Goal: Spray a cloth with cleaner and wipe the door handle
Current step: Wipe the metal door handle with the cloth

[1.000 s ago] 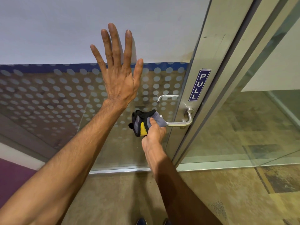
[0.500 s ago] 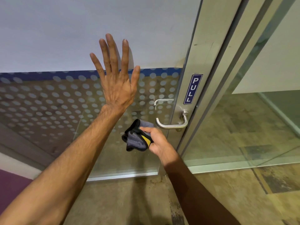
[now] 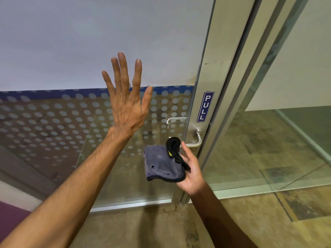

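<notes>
while left hand [image 3: 125, 106] splays flat on glass door [image 3: 53, 131], right hand [image 3: 190, 169] clasps cloth [image 3: 161, 163].

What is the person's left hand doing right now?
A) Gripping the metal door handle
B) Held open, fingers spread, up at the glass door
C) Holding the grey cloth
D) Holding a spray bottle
B: the left hand is open with fingers spread up against the dotted frosted glass door, while the right hand holds the grey black-edged cloth just below the silver metal lever door handle.
</notes>
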